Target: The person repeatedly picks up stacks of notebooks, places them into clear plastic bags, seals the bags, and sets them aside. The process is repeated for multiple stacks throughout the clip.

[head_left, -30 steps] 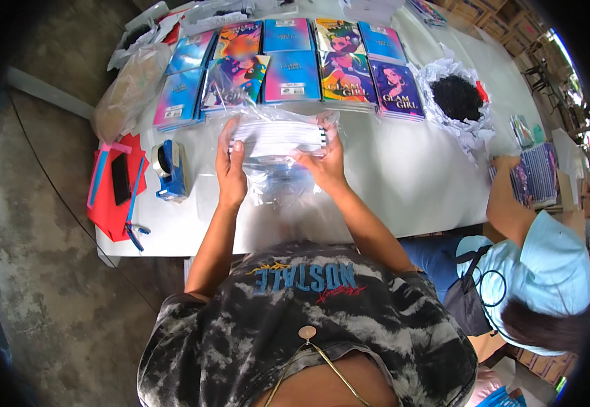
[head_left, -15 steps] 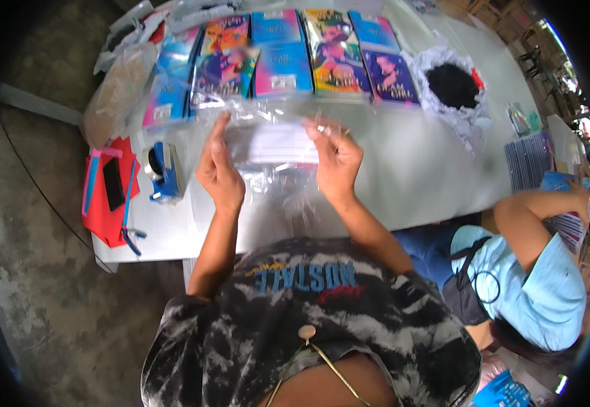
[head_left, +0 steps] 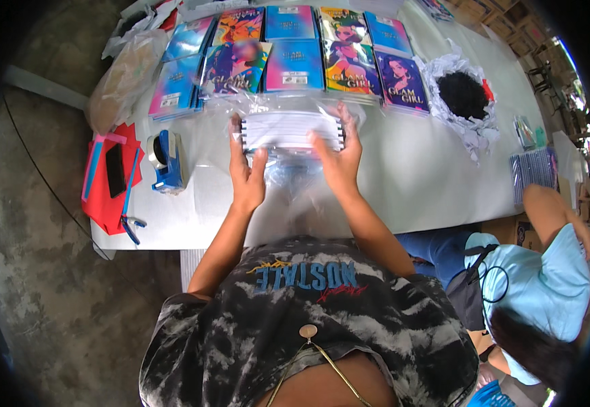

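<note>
Between my two hands stands a stack of notebooks, its white page edges facing up and dark corners showing at both ends. A clear plastic bag surrounds it, loose and crinkled at the far side. My left hand grips the stack's left end, thumb on the near side. At the right end my right hand presses with its fingers along the side and its thumb over the page edges. Just beyond lie rows of colourful notebooks in pink, blue, purple and yellow covers.
On the left lie a blue tape dispenser, a dark phone on red sheets, and small blue-handled cutters. Crumpled white paper holding black material sits at right. A co-worker in a light-blue shirt is close on the right.
The stack in the bag has tilted, so its layered page edges now show. Both hands have shifted closer round its ends. The co-worker's arm and head have moved.
</note>
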The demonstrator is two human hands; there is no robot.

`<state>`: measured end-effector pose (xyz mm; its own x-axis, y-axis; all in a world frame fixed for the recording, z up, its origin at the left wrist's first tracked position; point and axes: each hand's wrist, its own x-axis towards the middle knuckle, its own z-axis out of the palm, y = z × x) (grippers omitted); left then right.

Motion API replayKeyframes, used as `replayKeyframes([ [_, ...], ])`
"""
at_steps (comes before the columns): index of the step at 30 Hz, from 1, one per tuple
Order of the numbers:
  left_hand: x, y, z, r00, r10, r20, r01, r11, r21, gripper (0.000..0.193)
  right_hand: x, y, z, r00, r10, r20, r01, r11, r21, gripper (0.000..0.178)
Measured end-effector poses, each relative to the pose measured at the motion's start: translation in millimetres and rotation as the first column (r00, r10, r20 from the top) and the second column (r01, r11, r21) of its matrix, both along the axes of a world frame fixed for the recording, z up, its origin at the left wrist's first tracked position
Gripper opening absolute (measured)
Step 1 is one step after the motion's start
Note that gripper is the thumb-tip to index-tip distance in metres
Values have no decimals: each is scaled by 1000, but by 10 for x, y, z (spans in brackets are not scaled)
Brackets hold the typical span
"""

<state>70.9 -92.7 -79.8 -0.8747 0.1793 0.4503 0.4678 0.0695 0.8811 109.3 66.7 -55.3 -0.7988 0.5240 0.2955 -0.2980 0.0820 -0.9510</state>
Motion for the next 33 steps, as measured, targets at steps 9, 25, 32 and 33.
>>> replayKeyframes([
  [9,213,44,152,869,155,-469,-422,727,-541,37,-32,-129,-32,892,-438,107,351,823,447,42],
  [25,-691,180,959,901,-260,348,428,668,-609,51,238,-132,-16,999,-15,-30,33,240,970,38],
  [32,72,39,307,847,-264,-462,-132,736,-664,35,126,-280,-298,900,-120,-420,346,783,517,43],
  [33,201,33,287,842,-227,-490,-206,704,-680,37,164,-271,-165,934,-104,-341,305,730,612,40],
])
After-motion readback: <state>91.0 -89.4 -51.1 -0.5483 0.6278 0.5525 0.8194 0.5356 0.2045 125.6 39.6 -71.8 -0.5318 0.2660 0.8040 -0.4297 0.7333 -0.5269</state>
